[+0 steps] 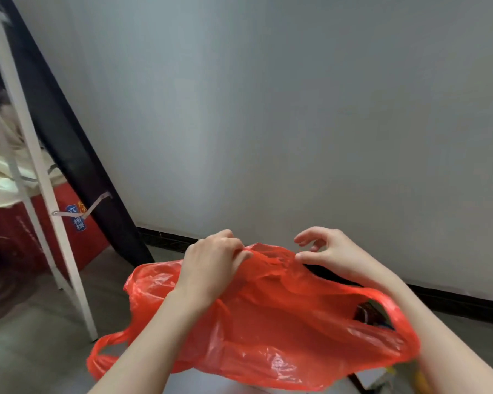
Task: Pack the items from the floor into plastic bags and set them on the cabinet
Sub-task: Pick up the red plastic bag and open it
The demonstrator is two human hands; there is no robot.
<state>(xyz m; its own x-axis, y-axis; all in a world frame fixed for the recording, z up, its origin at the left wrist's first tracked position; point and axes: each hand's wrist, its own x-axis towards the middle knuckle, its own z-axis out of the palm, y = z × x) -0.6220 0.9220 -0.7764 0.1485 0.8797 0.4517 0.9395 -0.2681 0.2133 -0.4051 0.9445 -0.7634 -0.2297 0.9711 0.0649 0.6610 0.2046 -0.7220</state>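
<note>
1. Behind everything stands a plain grey wall with a dark skirting board along its foot; grey floor tiles lie below.
2. My left hand grips the upper edge of the red plastic bag, fingers curled and bunching the film at the bag's mouth.
3. My right hand is at the same edge, just beside the left. Its thumb lies against the film; the other fingers are loosely curled and lifted above it. Whether the thumb and a finger pinch the plastic, I cannot tell.
4. Both hands are near each other but not touching, and the bag hangs between and below my forearms, held in the air in front of me.
5. One bag handle loops out on the right; the second handle droops at the lower left.
6. Through the right handle opening, a dark item shows; its identity is unclear.
7. On the left stands a white metal frame, with a red box bearing a blue label behind it and a black cloth panel leaning along the wall.
</note>
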